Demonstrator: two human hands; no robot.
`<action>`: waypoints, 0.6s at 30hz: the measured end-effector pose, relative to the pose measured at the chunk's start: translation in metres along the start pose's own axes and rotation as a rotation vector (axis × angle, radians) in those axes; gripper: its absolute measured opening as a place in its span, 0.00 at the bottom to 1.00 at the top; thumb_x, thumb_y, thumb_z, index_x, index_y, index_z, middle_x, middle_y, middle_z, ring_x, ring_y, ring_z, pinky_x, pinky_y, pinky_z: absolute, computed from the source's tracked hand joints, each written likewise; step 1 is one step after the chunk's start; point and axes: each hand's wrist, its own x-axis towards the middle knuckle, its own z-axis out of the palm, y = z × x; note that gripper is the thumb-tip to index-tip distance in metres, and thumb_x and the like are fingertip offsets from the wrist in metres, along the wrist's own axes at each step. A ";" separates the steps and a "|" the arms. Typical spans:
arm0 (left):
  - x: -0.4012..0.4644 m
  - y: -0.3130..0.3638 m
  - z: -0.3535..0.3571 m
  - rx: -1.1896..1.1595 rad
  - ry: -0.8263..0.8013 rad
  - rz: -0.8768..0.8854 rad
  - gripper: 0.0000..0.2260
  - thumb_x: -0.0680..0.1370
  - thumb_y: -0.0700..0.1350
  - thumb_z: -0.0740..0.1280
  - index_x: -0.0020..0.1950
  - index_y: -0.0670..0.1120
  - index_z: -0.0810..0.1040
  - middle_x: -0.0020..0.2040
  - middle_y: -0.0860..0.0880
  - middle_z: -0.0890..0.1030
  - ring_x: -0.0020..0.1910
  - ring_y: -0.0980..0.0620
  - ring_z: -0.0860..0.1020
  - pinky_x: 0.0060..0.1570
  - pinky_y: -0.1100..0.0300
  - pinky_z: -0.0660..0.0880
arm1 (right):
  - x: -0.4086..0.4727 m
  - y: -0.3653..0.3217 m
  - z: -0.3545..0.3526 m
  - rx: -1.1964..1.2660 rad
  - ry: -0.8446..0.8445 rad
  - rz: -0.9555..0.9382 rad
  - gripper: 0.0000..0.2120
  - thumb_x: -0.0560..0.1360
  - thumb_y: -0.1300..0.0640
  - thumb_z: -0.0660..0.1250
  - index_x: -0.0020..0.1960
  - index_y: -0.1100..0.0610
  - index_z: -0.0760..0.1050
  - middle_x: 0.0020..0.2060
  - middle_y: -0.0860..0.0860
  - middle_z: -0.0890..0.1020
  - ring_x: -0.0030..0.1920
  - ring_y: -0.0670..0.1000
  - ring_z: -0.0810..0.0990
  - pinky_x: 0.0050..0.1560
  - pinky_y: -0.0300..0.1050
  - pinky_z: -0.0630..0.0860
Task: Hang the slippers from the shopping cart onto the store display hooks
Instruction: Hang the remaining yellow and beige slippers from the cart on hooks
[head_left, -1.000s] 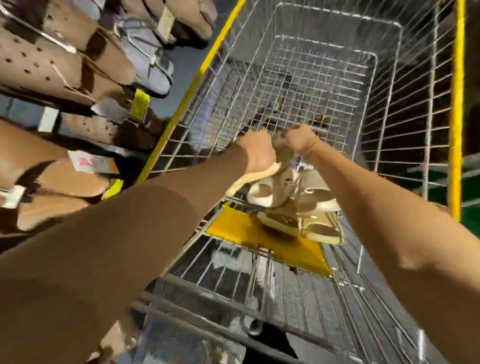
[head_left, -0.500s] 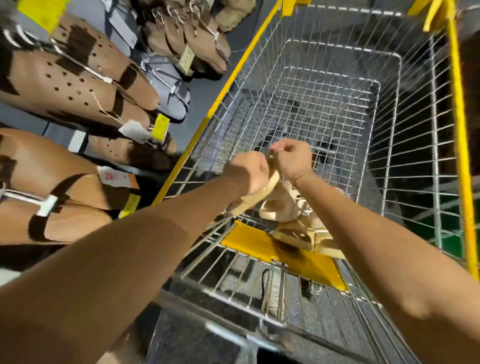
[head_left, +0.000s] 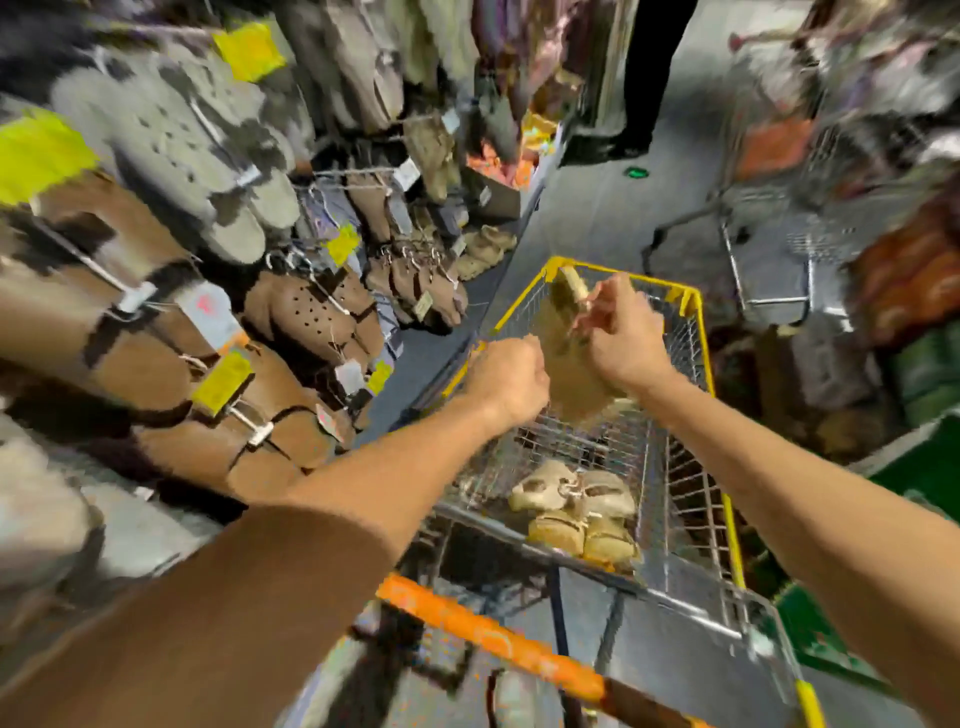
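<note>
Head view: both hands are raised over the shopping cart (head_left: 696, 415) in the middle of the frame, with a tan slipper pair (head_left: 569, 358) lifted between them. The left hand (head_left: 506, 382) is a closed fist at the pair's lower left edge, its grip apparently curled on the sole. The right hand (head_left: 618, 343) has its grip pinched near the top of the pair, where a pale loop or hanger part (head_left: 574, 283) sticks up. I judge this two-handed hold is meant to steady the pair and free its hanging loop for a hook.

More cream slippers (head_left: 571, 512) lie in the cart's near end at lower centre, so work remains. The display hooks (head_left: 322, 291) with brown clogs (head_left: 311, 317) fill the left of the frame, well apart from the lifted pair. An orange cart handle (head_left: 483, 631) crosses the bottom.

Motion blur smears the held pair, so I cannot tell one slipper from two, nor exactly what the right fingertips pinch. The left fingers are hidden behind the knuckles. Which hook is free cannot be made out.
</note>
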 end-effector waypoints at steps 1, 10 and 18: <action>-0.014 0.008 -0.017 -0.012 0.040 0.024 0.07 0.81 0.44 0.62 0.55 0.45 0.78 0.51 0.45 0.83 0.54 0.41 0.80 0.55 0.47 0.76 | -0.008 -0.017 -0.018 -0.078 0.001 -0.041 0.15 0.71 0.60 0.66 0.57 0.56 0.72 0.51 0.57 0.80 0.58 0.62 0.74 0.53 0.52 0.64; -0.185 0.061 -0.156 -0.231 0.476 0.209 0.14 0.81 0.45 0.64 0.65 0.43 0.71 0.58 0.43 0.78 0.58 0.41 0.77 0.55 0.47 0.73 | -0.137 -0.204 -0.138 -0.295 0.118 -0.391 0.13 0.73 0.61 0.64 0.54 0.52 0.80 0.47 0.49 0.84 0.56 0.59 0.74 0.54 0.51 0.62; -0.327 0.029 -0.281 0.061 0.789 0.175 0.10 0.83 0.46 0.58 0.51 0.45 0.77 0.52 0.44 0.76 0.54 0.41 0.76 0.59 0.46 0.63 | -0.233 -0.363 -0.180 -0.108 0.192 -0.648 0.05 0.75 0.55 0.66 0.51 0.51 0.79 0.41 0.48 0.82 0.51 0.55 0.76 0.55 0.53 0.70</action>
